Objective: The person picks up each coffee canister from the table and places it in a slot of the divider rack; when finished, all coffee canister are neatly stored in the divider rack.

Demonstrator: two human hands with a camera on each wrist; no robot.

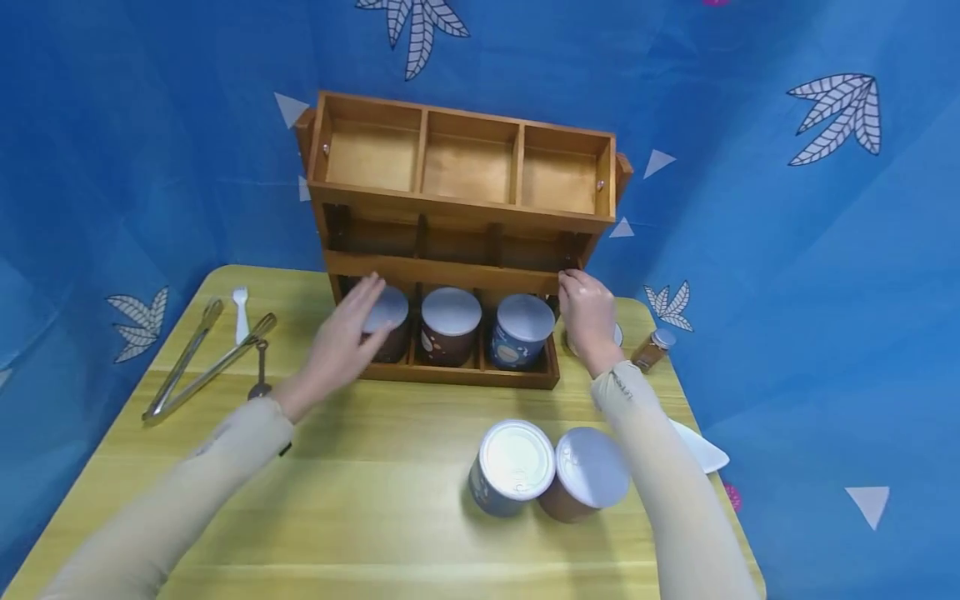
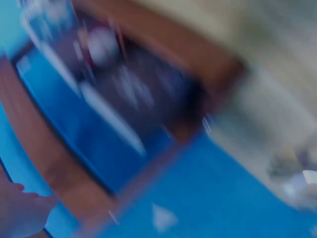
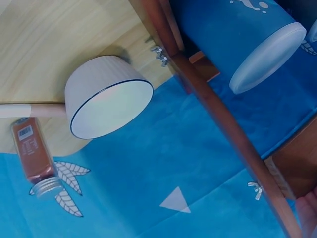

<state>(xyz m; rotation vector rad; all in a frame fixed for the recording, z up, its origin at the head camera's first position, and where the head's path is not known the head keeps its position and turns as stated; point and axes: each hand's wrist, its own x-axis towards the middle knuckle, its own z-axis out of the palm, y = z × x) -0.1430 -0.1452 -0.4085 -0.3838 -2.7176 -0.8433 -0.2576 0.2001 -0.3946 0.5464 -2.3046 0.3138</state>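
Observation:
A three-tier wooden shelf rack [image 1: 442, 271] stands at the back of the table. Its bottom tier holds a dark canister [image 1: 387, 343], a brown canister [image 1: 450, 342] and a blue canister [image 1: 515, 346], all with pale lids. My left hand [image 1: 337, 346], fingers straight, is in front of the leftmost canister and partly hides it; contact is unclear. At the rack's right end, my right hand [image 1: 587, 310] has its fingers curled on the middle tier's edge. The right wrist view shows its fingertips [image 3: 308, 210] against the wooden board [image 3: 297, 158]. The left wrist view is blurred.
Two more lidded canisters, one blue [image 1: 495, 492] and one brown [image 1: 570, 504], stand in front. To the left lie tongs [image 1: 180, 375], a white fork [image 1: 241, 312] and a dark spoon [image 1: 261, 375]. A white handled pan [image 3: 106, 96] and a small bottle [image 3: 34, 151] are right.

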